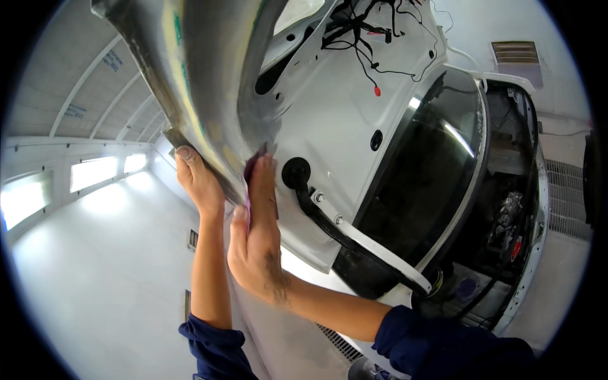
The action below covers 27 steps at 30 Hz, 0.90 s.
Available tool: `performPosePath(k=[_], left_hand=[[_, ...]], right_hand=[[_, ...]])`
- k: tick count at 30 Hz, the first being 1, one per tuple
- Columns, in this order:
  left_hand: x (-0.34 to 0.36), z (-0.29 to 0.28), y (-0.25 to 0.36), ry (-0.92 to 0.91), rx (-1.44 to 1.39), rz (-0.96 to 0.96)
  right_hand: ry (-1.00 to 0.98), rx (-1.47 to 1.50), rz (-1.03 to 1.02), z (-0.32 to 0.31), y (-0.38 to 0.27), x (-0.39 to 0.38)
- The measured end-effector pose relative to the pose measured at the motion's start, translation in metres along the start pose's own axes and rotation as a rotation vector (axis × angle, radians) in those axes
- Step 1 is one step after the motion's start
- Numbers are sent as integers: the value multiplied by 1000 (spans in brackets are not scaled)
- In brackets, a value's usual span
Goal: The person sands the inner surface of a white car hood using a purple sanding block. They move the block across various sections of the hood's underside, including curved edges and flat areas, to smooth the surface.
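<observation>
A curved car body panel (212, 69) in grey, with bare, yellowish and green-edged sanded patches, comes down from the top. My left hand (201, 183) grips its lower left edge, thumb on the near side and the other fingers largely hidden. My right hand (258, 212) presses a purple sheet of sandpaper (247, 183) against the panel's lower right side. Its fingers lie long and together over the sheet, with the thumb on the left. Grey dust marks the right wrist and the left thumb.
Right of the panel is white car bodywork (323, 133) with dark glass (430, 164). A wiper arm (367, 244) stands out close to my right hand. Black wiring (361, 31) with a red connector (377, 91) hangs above. Farther right is an open compartment (500, 209). Floor grating (567, 196) lies beyond.
</observation>
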<state>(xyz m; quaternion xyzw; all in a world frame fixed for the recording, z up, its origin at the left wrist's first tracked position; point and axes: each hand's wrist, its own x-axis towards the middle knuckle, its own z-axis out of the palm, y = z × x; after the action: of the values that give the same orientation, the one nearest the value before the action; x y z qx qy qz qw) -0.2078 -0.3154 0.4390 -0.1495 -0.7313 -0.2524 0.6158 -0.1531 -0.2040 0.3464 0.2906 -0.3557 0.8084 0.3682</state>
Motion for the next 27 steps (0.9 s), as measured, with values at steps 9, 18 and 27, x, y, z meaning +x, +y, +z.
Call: performPosePath(k=[9, 18, 27], left_hand=[[-11, 8, 26, -4, -270, -202], [-6, 25, 31, -44, -398, -231], [1, 27, 10, -44, -250, -171]], right_hand=[[108, 109, -23, 18, -2, 69], [20, 129, -79, 7, 3, 65], [-91, 129, 23, -3, -13, 28]])
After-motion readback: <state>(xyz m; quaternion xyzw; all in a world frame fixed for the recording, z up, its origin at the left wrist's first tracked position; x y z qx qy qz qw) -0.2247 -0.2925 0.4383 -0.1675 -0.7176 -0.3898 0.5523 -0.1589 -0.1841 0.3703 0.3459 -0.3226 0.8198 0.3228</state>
